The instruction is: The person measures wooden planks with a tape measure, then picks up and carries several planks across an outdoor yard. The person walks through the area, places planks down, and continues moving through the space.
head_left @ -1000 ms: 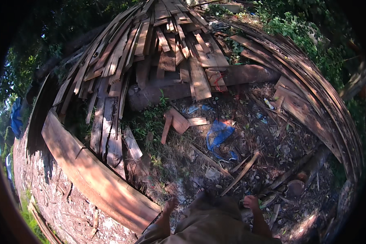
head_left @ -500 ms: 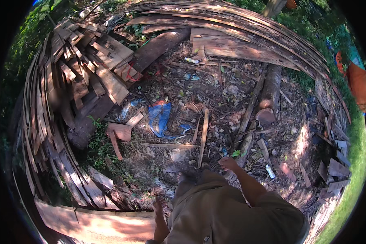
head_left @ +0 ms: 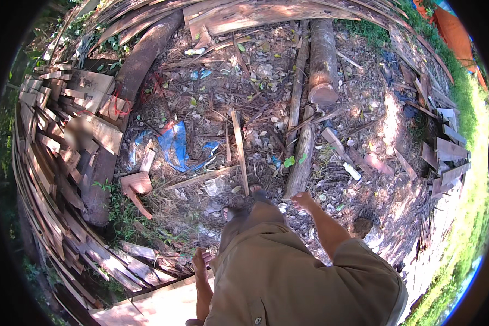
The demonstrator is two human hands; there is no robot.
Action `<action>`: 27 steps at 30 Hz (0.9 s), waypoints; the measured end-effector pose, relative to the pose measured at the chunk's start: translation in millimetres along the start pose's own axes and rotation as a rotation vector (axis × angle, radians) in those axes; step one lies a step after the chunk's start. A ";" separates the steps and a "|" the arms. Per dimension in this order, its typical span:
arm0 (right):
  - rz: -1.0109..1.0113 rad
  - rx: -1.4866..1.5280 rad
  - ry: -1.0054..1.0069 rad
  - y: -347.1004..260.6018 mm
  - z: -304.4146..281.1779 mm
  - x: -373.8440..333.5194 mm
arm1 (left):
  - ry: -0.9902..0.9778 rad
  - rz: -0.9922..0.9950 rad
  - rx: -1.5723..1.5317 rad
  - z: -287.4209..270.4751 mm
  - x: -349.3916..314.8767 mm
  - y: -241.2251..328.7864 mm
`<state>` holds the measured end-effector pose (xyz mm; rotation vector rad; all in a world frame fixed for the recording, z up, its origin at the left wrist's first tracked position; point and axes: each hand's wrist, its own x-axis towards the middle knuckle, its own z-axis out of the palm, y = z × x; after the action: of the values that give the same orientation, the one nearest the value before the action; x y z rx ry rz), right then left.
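My left hand (head_left: 201,261) hangs beside my left hip, its fingers apart and loosely bent, with nothing in it. A broad pale board (head_left: 152,308) lies close by it, below and to the left. My right hand (head_left: 303,201) is out in front of my right hip, fingers curled in, and no object shows in it. Under it in the picture, the near end of a thin weathered log (head_left: 300,176) lies on the ground. A narrow upright-lying wood strip (head_left: 239,153) ends by my feet, and another strip (head_left: 202,178) lies across to its left.
Stacked boards (head_left: 54,146) curve along the left; long planks (head_left: 266,17) span the far side. A thick log (head_left: 324,68) lies ahead. Blue plastic sheeting (head_left: 174,146), a small wooden stool-like piece (head_left: 136,187), a white bottle (head_left: 352,171) and leaf litter cover the ground.
My view has shifted forward and turned, so the logs, blue sheeting and strips sit nearer and further left. My feet have come into clearer view. Both hands still hang free.
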<state>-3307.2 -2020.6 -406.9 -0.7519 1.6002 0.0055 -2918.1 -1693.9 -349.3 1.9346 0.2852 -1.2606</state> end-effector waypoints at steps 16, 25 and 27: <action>-0.073 -0.047 -0.200 -41.0 5.4 44.2 | 0.119 -0.074 0.077 63.8 -68.8 -29.0; -0.196 -0.362 -0.212 -39.7 39.5 148.0 | 0.228 0.102 0.410 116.5 -65.5 -108.0; -0.148 -0.471 -0.257 -38.4 57.1 175.9 | 0.208 0.014 0.407 124.4 -44.9 -135.2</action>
<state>-3235.2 -2107.0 -558.6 -1.1822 1.3050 0.3684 -3099.6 -1683.8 -401.5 2.4162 0.1243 -1.1756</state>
